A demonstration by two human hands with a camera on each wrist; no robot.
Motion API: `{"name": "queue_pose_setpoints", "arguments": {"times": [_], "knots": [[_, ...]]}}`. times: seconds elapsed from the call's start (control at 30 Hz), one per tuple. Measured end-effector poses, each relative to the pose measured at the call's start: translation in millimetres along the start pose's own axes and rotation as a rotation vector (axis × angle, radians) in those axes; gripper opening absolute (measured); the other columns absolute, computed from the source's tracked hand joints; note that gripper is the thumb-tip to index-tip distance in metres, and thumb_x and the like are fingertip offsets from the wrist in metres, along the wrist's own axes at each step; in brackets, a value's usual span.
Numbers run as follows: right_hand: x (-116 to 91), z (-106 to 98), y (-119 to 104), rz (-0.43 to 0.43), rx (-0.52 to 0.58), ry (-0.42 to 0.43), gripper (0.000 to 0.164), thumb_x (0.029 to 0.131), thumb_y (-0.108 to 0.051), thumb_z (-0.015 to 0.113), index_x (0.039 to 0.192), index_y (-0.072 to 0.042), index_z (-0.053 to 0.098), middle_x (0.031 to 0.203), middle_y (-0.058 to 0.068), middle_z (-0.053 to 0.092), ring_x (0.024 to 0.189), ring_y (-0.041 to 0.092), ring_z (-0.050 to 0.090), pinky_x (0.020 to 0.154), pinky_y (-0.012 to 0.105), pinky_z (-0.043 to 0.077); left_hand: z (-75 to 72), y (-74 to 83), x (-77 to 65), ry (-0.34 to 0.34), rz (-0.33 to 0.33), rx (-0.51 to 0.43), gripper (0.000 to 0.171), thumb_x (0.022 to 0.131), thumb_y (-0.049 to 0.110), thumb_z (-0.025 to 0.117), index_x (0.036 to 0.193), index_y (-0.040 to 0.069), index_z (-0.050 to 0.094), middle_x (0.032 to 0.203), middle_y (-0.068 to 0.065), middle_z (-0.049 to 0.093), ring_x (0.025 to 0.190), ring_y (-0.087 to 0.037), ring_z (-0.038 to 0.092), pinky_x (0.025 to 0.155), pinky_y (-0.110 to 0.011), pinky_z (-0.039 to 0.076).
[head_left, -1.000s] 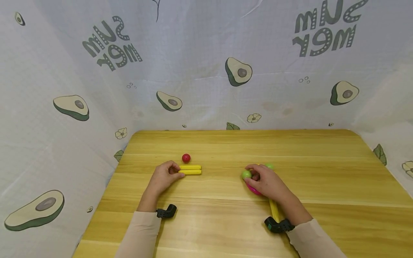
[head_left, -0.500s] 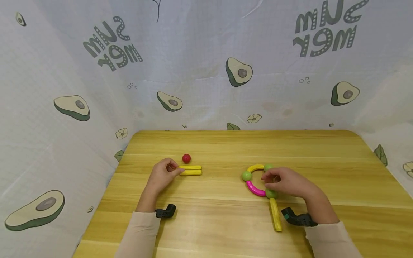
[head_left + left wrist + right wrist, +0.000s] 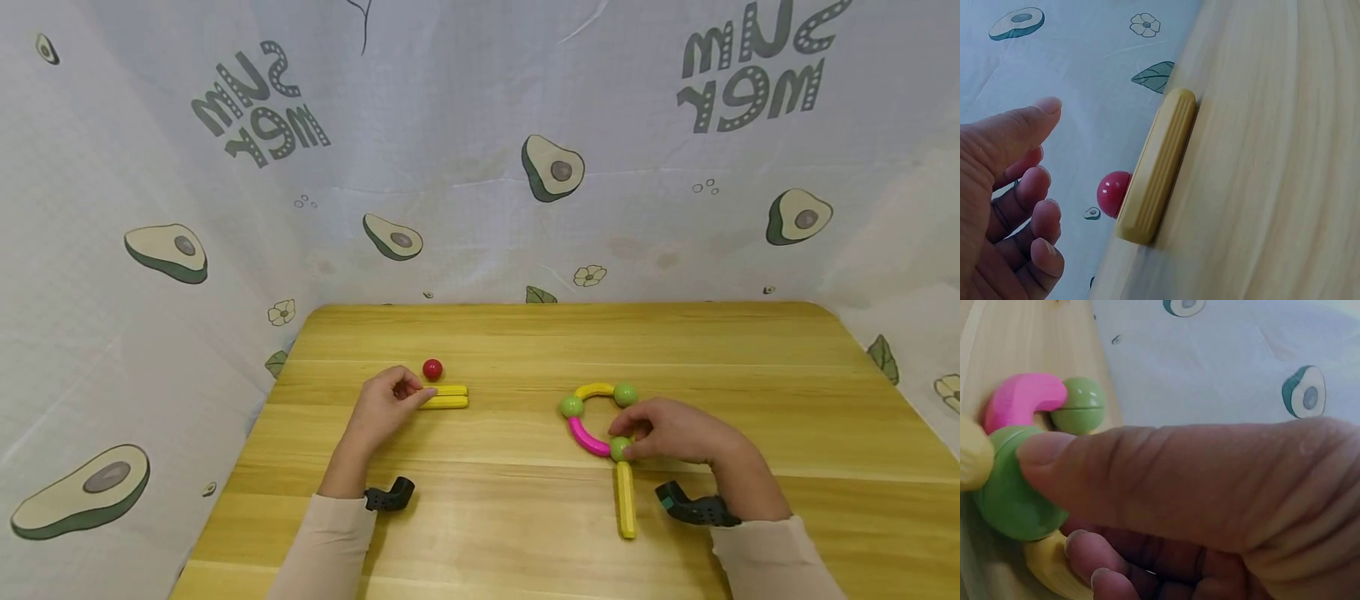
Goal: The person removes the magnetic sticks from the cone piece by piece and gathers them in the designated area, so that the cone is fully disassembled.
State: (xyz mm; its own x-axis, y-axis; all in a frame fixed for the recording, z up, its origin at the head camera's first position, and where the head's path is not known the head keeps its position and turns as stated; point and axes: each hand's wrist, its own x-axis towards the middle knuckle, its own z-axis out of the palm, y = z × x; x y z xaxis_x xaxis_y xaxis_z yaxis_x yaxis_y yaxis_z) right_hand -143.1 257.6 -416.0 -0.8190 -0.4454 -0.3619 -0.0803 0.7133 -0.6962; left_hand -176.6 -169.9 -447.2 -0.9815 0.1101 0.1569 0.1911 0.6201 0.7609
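My left hand [image 3: 381,408] hovers by the left end of two parallel yellow sticks [image 3: 450,402], its fingers loosely bent. The left wrist view shows a gap between this hand and the yellow stick [image 3: 1159,169]. A red ball [image 3: 432,369] sits just behind the sticks. My right hand [image 3: 678,433] pinches the near green ball [image 3: 619,449] of a ring, its thumb lying on the green ball [image 3: 1022,494]. The ring also has a pink curved piece [image 3: 587,437], a yellow curved piece [image 3: 595,390] and two more green balls. A straight yellow stick [image 3: 626,500] extends from the pinched ball toward me. My hand hides the ring's right side.
Everything lies on a wooden table [image 3: 495,517]. Behind and beside it hangs a white cloth [image 3: 465,167] printed with avocados. A black wrist camera [image 3: 390,495] is strapped to the left wrist, another black camera [image 3: 693,507] to the right.
My right hand has left the ring's left green ball, moved right and taken the near green ball. The ring's straight stick has swung slightly left. My left hand has barely moved.
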Motion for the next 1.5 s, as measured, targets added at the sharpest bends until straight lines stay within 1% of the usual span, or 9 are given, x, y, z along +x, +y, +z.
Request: {"name": "queue_pose_setpoints", "arguments": {"times": [0.2,0.33,0.57,0.7,0.8,0.93,1.13,1.37,1.5], "knots": [[6.5,8.6,-3.4,-0.016,-0.078,0.094,0.024,0.089,-0.031,0.08,0.105,-0.014,0.075,0.101,-0.001,0.07,0.089,0.015,0.057,0.076,0.031,0.05,5.5,3.7,-1.0,-0.027,0.02,-0.005,0.019,0.087,0.023,0.082,0.087,0.012,0.066,0.081,-0.002,0.06,0.073,-0.015,0.052,0.065,-0.022,0.045],[12.7,14.7,-7.4,0.003,-0.111,0.152,0.024,0.089,-0.035,0.08,0.102,-0.016,0.074,0.097,-0.002,0.07,0.09,0.014,0.059,0.079,0.034,0.051,9.2,5.6,-1.3,-0.044,0.033,0.004,0.02,0.087,0.024,0.083,0.086,0.013,0.066,0.08,-0.001,0.059,0.073,-0.015,0.051,0.065,-0.022,0.045],[22.8,25.4,-12.2,-0.017,-0.174,0.234,0.026,0.091,-0.038,0.077,0.101,-0.016,0.069,0.088,-0.002,0.067,0.078,0.013,0.056,0.069,0.03,0.047,16.5,14.1,-3.6,-0.078,0.095,0.003,0.019,0.088,0.024,0.082,0.086,0.014,0.066,0.08,0.001,0.059,0.072,-0.013,0.051,0.065,-0.023,0.045],[27.5,30.7,-14.4,-0.006,-0.182,0.255,0.026,0.092,-0.038,0.075,0.105,-0.017,0.067,0.085,-0.001,0.063,0.073,0.014,0.053,0.065,0.029,0.044,23.6,18.9,-5.1,-0.12,0.136,-0.007,0.018,0.089,0.026,0.081,0.086,0.016,0.066,0.079,0.004,0.059,0.071,-0.01,0.051,0.065,-0.022,0.046],[30.1,34.3,-16.1,-0.011,-0.2,0.273,0.026,0.093,-0.037,0.074,0.105,-0.015,0.068,0.083,-0.002,0.062,0.07,0.014,0.052,0.062,0.028,0.043,31.5,23.1,-6.4,-0.152,0.188,0.008,0.015,0.09,0.026,0.08,0.088,0.017,0.068,0.079,0.005,0.061,0.07,-0.007,0.051,0.065,-0.022,0.047],[33.3,39.3,-18.7,-0.032,-0.24,0.297,0.024,0.094,-0.036,0.074,0.103,-0.015,0.068,0.076,-0.004,0.061,0.065,0.012,0.051,0.06,0.027,0.043,44.5,30.1,-10.0,-0.223,0.244,0.037,0.014,0.093,0.027,0.077,0.097,0.015,0.072,0.086,0.005,0.067,0.071,-0.004,0.054,0.067,-0.021,0.049],[35.8,45.7,-23.5,-0.064,-0.25,0.316,0.019,0.093,-0.036,0.074,0.098,-0.019,0.068,0.07,-0.007,0.06,0.061,0.01,0.05,0.058,0.026,0.042,62.5,38.8,-16.7,-0.338,0.268,0.059,0.023,0.093,0.031,0.076,0.109,0.014,0.073,0.103,0.003,0.07,0.074,-0.002,0.053,0.069,-0.02,0.048],[37.3,51.4,-28.2,-0.061,-0.245,0.312,0.02,0.093,-0.041,0.074,0.097,-0.022,0.068,0.069,-0.008,0.059,0.06,0.01,0.051,0.058,0.026,0.043,75.3,42.1,-21.5,-0.384,0.3,0.114,0.032,0.093,0.029,0.077,0.122,0.016,0.072,0.116,0.0,0.066,0.069,0.001,0.047,0.067,-0.017,0.045],[38.1,52.7,-29.1,-0.101,-0.214,0.288,0.019,0.093,-0.039,0.075,0.099,-0.021,0.069,0.07,-0.009,0.059,0.06,0.009,0.05,0.057,0.026,0.043,80.1,41.4,-22.5,-0.392,0.269,0.158,0.037,0.094,0.03,0.075,0.128,0.016,0.07,0.123,-0.001,0.063,0.069,0.001,0.046,0.07,-0.017,0.045]]}}
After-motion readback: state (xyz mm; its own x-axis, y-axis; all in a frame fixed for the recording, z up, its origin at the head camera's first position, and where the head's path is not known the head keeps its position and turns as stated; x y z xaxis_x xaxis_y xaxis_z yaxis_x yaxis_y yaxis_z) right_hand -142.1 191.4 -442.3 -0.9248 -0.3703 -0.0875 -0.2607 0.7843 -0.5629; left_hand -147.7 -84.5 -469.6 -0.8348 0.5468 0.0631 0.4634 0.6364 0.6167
